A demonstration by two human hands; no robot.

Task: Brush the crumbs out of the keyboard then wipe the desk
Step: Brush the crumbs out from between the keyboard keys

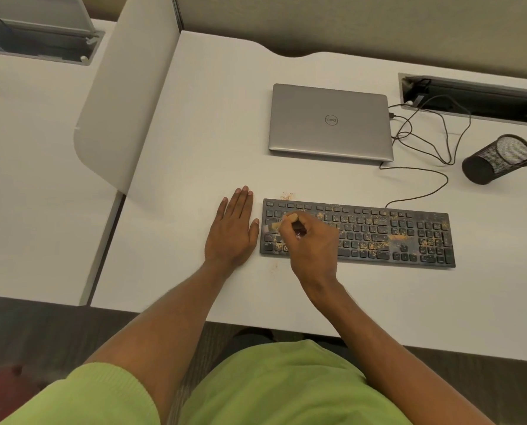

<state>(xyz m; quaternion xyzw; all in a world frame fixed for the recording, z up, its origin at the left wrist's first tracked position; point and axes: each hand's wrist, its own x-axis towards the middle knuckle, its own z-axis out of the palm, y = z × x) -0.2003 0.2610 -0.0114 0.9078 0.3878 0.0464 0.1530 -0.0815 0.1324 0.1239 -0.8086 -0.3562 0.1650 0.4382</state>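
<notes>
The black keyboard (378,234) lies near the front edge of the desk (194,148), speckled with tan crumbs (398,237), thickest toward its right half. Over its left end the right hand (312,240) curls round a small brush (273,226), bristles down on the keys. The left hand (233,231) lies flat, fingers straight, on the desk just beside the keyboard's left edge. Behind sits a closed laptop (329,121); a mesh cup (498,159) lies tipped over to the right

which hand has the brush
The right hand grips the brush over the left end of the keyboard; the left hand lies flat on the desk, holding nothing.
</notes>
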